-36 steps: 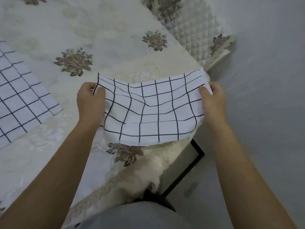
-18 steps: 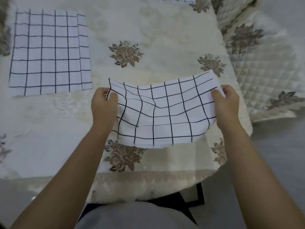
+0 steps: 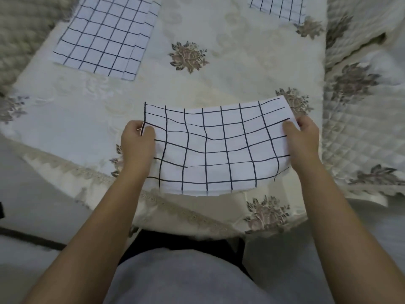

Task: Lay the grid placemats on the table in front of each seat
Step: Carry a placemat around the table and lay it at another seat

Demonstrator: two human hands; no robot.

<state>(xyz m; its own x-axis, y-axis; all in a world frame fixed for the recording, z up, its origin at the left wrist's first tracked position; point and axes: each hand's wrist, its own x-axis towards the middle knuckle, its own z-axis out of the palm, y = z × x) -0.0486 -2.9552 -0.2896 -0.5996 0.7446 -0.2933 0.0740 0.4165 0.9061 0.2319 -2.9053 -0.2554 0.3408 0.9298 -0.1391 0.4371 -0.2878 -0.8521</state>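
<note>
A white fabric placemat with a black grid (image 3: 215,148) is held above the near edge of the cream floral-tablecloth table (image 3: 230,84), pinched at its ends by the left hand (image 3: 137,143) and right hand (image 3: 303,142).

The placemat (image 3: 217,148) I am holding is hiding the fingers of my left grip (image 3: 137,143) and my right grip (image 3: 303,141); only the thumbs are showing on top. The tablecloth (image 3: 219,84) is covering the tabletop altogether. The picture's top edge is cutting off the stack of placemats (image 3: 105,36) at far left and the far right placemat (image 3: 278,7). I cannot tell how many sheets are lying in that stack. My elbows are running off the bottom edge.
</note>
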